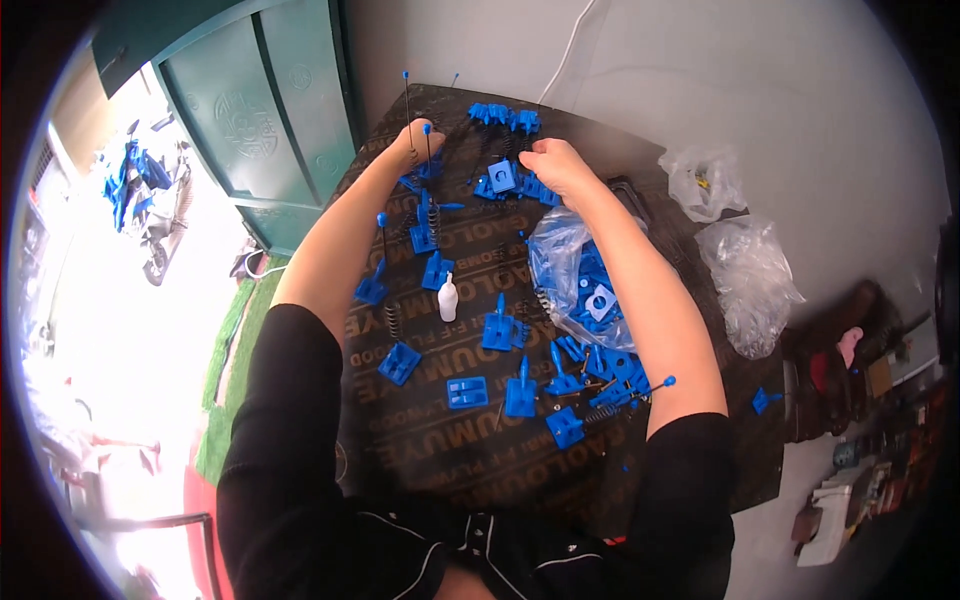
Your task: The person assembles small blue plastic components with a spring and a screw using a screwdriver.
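My left hand is at the far left of the dark board table, its fingers curled beside an upright thin rod with a blue ball tip. Blue plastic parts lie just below that hand; what its fingers grip is hidden. My right hand is at the far middle, fingers bent together above a cluster of blue parts. A blue square plate with a round hole lies left of its fingertips. Anything in this hand is too small to make out. Blue bases with black springs stand nearer me on the left.
A small white bottle stands mid-table. Under my right forearm is a clear bag of blue parts. Several blue bases and loose pieces lie nearer me. Crumpled clear bags are at the right edge; a green door stands left.
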`<control>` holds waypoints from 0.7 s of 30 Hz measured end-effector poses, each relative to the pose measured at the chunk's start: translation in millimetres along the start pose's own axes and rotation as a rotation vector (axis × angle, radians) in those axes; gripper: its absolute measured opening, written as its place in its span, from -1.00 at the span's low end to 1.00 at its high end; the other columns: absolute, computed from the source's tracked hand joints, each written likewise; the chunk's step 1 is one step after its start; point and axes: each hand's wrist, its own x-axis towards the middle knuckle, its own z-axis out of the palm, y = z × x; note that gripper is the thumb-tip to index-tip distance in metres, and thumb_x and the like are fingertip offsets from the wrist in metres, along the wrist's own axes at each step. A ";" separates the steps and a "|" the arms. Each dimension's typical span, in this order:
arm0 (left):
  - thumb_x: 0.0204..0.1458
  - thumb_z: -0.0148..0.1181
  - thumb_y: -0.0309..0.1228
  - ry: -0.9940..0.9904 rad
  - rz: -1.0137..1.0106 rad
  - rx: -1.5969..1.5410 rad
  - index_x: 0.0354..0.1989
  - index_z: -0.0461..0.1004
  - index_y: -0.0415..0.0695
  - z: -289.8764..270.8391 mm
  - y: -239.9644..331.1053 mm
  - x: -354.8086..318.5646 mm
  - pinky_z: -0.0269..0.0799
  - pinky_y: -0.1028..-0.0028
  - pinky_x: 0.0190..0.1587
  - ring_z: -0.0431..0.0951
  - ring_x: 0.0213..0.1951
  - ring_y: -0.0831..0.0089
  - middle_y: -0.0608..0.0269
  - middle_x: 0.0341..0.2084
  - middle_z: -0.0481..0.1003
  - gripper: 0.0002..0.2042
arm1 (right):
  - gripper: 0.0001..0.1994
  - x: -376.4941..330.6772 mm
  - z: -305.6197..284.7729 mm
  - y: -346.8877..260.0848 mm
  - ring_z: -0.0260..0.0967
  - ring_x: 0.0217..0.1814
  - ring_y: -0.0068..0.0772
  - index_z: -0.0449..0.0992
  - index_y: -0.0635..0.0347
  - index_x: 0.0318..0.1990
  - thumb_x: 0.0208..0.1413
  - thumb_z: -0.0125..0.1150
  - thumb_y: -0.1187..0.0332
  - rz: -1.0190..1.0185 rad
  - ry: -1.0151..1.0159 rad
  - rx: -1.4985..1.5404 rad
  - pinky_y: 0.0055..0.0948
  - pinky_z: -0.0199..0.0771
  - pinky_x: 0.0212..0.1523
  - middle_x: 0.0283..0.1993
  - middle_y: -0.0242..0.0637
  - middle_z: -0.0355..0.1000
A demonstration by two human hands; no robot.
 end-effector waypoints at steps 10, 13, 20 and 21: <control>-0.10 0.23 -0.34 -0.254 -0.083 -0.297 -0.39 0.49 -0.46 2.9 39.0 -15.7 0.40 0.38 -0.55 0.46 -0.60 0.39 0.09 -0.64 0.45 -0.68 | -0.17 34.8 19.4 32.8 0.14 0.28 0.16 0.36 0.42 0.09 -0.09 0.09 -0.24 0.131 0.061 -0.379 -0.10 0.09 0.27 0.17 0.19 0.27; -0.09 0.21 -0.39 -0.297 -0.021 -0.331 -0.45 0.48 -0.44 1.5 45.0 -22.5 0.35 0.40 -0.63 0.43 -0.65 0.43 0.16 -0.69 0.40 -0.74 | -0.15 34.2 27.1 23.3 0.12 0.30 0.16 0.31 0.34 0.16 -0.12 0.12 -0.25 0.146 0.067 -0.413 -0.09 0.09 0.27 0.20 0.13 0.26; -0.02 0.15 -0.53 -0.404 -0.075 -0.277 0.13 0.27 -0.44 -5.1 46.5 -34.9 0.36 0.55 -0.47 0.39 -0.52 0.56 0.22 -0.46 0.47 -0.50 | -0.23 34.9 35.5 19.6 0.01 0.35 0.17 0.22 0.17 0.26 -0.10 0.15 -0.06 0.105 0.009 -0.375 -0.02 0.01 0.29 0.27 0.04 0.19; -0.02 0.15 -0.53 -0.406 -0.073 -0.277 0.13 0.27 -0.44 -6.2 48.8 -37.0 0.36 0.55 -0.47 0.39 -0.52 0.56 0.22 -0.46 0.47 -0.50 | -0.23 37.7 33.9 26.0 0.01 0.35 0.17 0.22 0.17 0.26 -0.10 0.15 -0.06 0.107 0.010 -0.375 -0.02 0.01 0.29 0.27 0.04 0.19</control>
